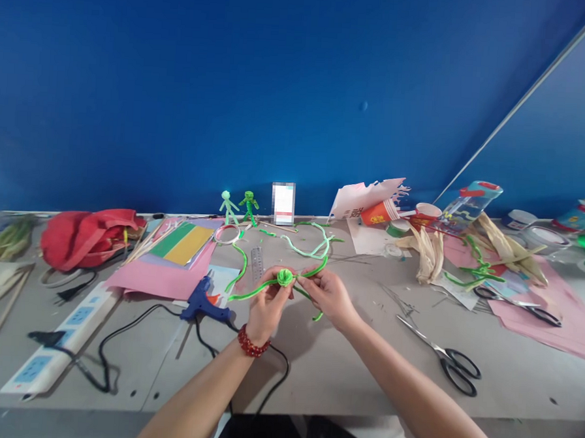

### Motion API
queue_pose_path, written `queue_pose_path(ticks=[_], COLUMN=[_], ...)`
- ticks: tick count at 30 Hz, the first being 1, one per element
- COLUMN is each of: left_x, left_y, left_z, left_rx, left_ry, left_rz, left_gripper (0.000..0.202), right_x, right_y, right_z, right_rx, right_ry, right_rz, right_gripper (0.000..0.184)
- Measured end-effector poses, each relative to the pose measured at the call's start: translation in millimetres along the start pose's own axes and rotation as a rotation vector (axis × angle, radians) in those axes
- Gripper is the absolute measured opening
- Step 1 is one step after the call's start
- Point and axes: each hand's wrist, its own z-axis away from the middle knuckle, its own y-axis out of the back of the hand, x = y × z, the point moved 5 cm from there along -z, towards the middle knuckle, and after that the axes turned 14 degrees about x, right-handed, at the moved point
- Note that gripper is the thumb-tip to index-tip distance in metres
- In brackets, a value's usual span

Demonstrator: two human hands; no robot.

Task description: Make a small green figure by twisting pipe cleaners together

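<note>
My left hand [266,304] is closed round a small coiled green pipe-cleaner ball [284,277], held above the grey table. A red bead bracelet [252,345] sits on that wrist. My right hand [326,294] pinches a green pipe-cleaner strand [312,272] that runs out of the coil to the right. Another green tail [247,292] trails left from the coil toward the blue glue gun [200,300]. More loose green and white pipe cleaners [310,247] lie on the table just behind my hands.
Two small green pipe-cleaner figures [239,208] stand by the blue wall. Coloured paper sheets [176,252], a red bag [88,234] and a white power strip [58,341] lie left. Black scissors [445,358], corn husks [428,252], paper cups [381,212] and pink paper [552,311] lie right.
</note>
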Motion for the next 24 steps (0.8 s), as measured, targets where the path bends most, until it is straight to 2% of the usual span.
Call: queue_pose_path(ticks=[3, 5, 10, 13, 16, 19, 21, 24], left_x=[-1.7, -4.1, -14.5, -19.0, -18.4, -15.3, -14.4, -15.5], left_y=[0.6, 1.3, 0.4, -0.6, -2.0, -2.6, -2.7, -4.0], left_z=[-2.0, -3.9, -6.2, -6.0, -5.6, -5.2, -4.9, -3.9], left_rx=[0.024, 0.033, 0.036, 0.06, 0.066, 0.058, 0.045, -0.003], left_ry=[0.016, 0.018, 0.067, 0.093, 0.076, 0.043, 0.036, 0.048], left_rz=[0.04, 0.051, 0.067, 0.073, 0.095, 0.094, 0.067, 0.046], left_gripper=[0.018, 0.017, 0.018, 0.02, 0.02, 0.017, 0.015, 0.014], right_x=[-1.3, -3.3, -20.8, -34.2, -49.9, -64.9, -74.0, -87.8], right_y=[-1.3, -0.2, 8.1, 10.7, 12.8, 11.2, 9.9, 9.7], right_z=[3.4, 5.8, 13.3, 18.1, 21.9, 26.0, 26.7, 21.9], right_rx=[-0.055, -0.077, -0.015, -0.001, 0.023, -0.028, -0.075, -0.111], right_ry=[-0.028, 0.012, 0.311, 0.442, 0.646, 0.871, 0.957, 1.002], right_rz=[-0.024, 0.021, 0.384, 0.59, 0.77, 0.884, 0.939, 0.982], right_gripper=[0.039, 0.033, 0.015, 0.011, 0.013, 0.019, 0.023, 0.025])
